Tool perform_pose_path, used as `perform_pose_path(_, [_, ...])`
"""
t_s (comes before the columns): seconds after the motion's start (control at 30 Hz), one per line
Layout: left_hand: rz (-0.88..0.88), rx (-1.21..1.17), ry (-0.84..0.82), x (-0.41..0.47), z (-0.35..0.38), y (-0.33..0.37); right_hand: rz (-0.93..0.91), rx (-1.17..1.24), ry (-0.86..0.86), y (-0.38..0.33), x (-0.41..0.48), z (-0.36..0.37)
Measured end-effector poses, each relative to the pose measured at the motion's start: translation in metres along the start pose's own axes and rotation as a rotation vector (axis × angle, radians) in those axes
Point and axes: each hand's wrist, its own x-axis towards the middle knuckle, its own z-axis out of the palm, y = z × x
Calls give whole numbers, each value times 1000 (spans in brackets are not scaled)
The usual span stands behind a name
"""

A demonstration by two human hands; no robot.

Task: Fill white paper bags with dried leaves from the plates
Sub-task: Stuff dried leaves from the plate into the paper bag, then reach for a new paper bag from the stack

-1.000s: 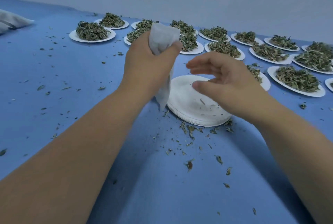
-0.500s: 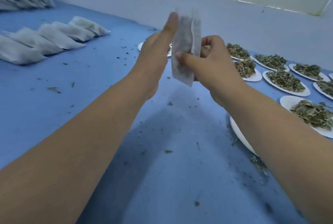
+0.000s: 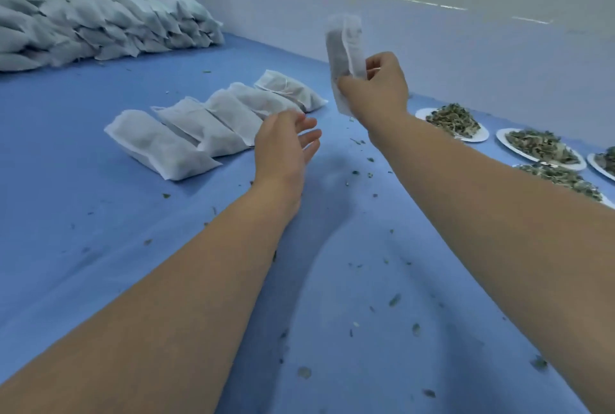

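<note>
— White paper bag point(image 3: 342, 44), dark with leaves, pinched upright in the right hand point(image 3: 376, 87), likely so nothing spills.
— And the left hand point(image 3: 286, 144) hangs open, empty, beside the row of filled bags point(image 3: 199, 124) mid-worktop.
— See the plates of leaves point(image 3: 456, 121) along the right edge, stacked bags point(image 3: 100, 31) in the far left corner. Underneath, blue cloth point(image 3: 100, 214), leaf crumbs point(image 3: 394, 300) everywhere, pale wall point(image 3: 432, 47) behind.
</note>
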Motion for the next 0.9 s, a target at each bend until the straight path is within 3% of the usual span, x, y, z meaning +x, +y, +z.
perform_pose_path(0.17, [-148,-221,-81,12,-2,-3,-51,-201,33,29,81,59])
perform_pose_path(0.3, [-182,-235,-87,16,-3,-6,-12,-385,-65,54,115,95])
perform_pose_path(0.43, [-181,-220,-88,18,-3,-7,56,-390,-147,67,118,105])
perform_pose_path(0.67, [-124,-48,-140,9,3,-7,1,-299,-166,53,84,33])
perform_pose_path(0.9, [73,348,-275,-11,18,-21,-57,-413,-210,40,22,-90])
